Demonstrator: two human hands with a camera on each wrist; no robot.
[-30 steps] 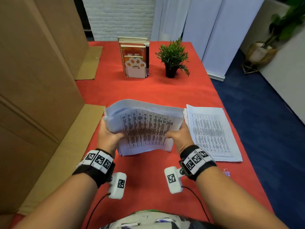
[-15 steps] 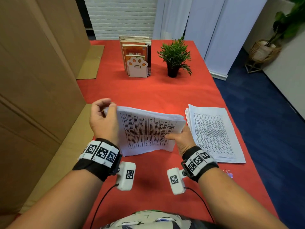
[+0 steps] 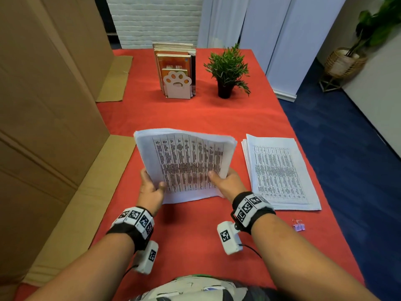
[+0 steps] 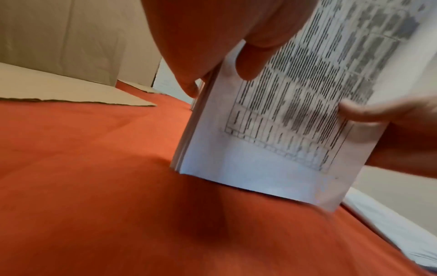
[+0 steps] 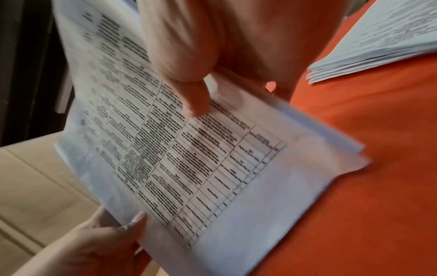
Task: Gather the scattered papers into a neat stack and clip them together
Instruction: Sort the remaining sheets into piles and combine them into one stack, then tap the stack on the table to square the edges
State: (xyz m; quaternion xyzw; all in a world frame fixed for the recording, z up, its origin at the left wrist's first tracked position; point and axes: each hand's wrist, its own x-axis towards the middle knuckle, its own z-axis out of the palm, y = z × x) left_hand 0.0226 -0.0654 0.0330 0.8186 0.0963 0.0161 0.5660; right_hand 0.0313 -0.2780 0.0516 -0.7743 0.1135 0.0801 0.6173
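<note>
A thick sheaf of printed papers [image 3: 186,164] stands tilted on its near short edge on the red tablecloth [image 3: 195,114]. My left hand [image 3: 152,187] grips its left side, thumb on the front sheet. My right hand [image 3: 227,181] grips the right side the same way. In the left wrist view the sheaf [image 4: 272,134] has its lower corner on the cloth. The right wrist view shows the same sheaf [image 5: 189,158] under my thumb. A second paper stack [image 3: 280,170] lies flat to the right. A pink binder clip [image 3: 299,225] lies near it.
A book holder with a paw cutout [image 3: 176,83] and a small potted plant [image 3: 226,72] stand at the far end. Cardboard sheets [image 3: 43,127] lean along the left edge, with a flap [image 3: 91,192] lying on the cloth. The table's right edge drops to blue carpet [image 3: 347,148].
The sheaf has turned from long-side-across to upright on its short edge. My left hand came down from the top left corner to the lower left side.
</note>
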